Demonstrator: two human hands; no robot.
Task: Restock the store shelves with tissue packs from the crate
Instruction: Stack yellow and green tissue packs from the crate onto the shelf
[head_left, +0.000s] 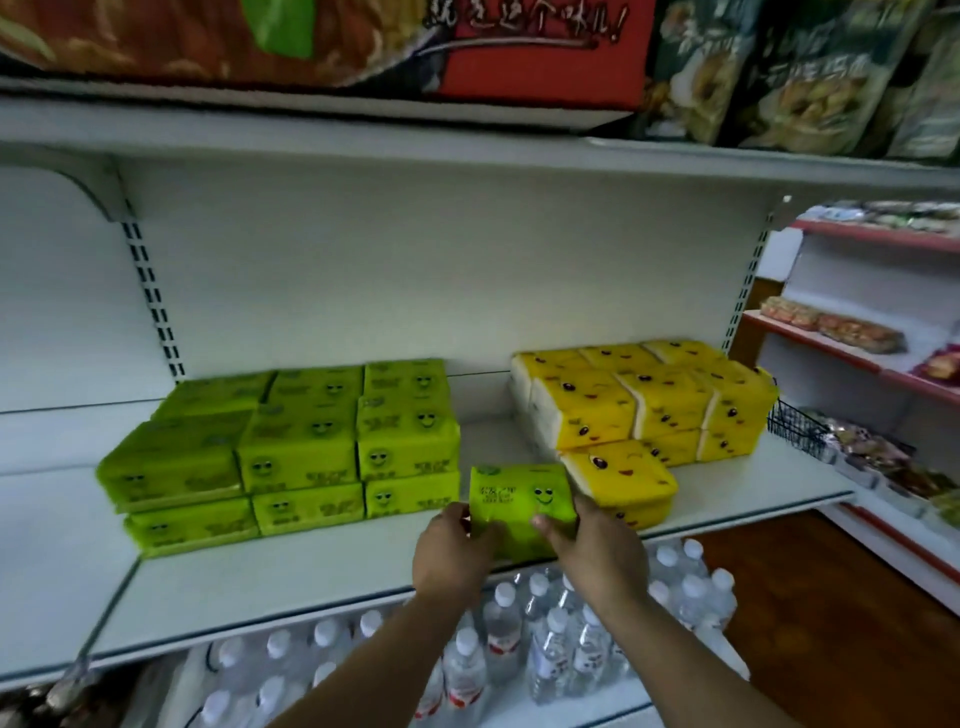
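Observation:
A green tissue pack (514, 499) with a smiley print rests on the white shelf (291, 582), near its front edge. My left hand (451, 553) grips its left side and my right hand (597, 553) grips its right side. It sits in the gap between a stacked block of green tissue packs (291, 447) on the left and a stack of yellow tissue packs (644, 400) on the right. One yellow pack (623, 478) lies in front of its stack, touching the held pack's right side. No crate is in view.
Water bottles (524, 639) fill the shelf below. An upper shelf (363, 140) holds boxes and snack bags overhead. A red-edged shelving unit (872, 364) with snacks and a black wire basket (795, 426) stand to the right, beside a strip of brown floor.

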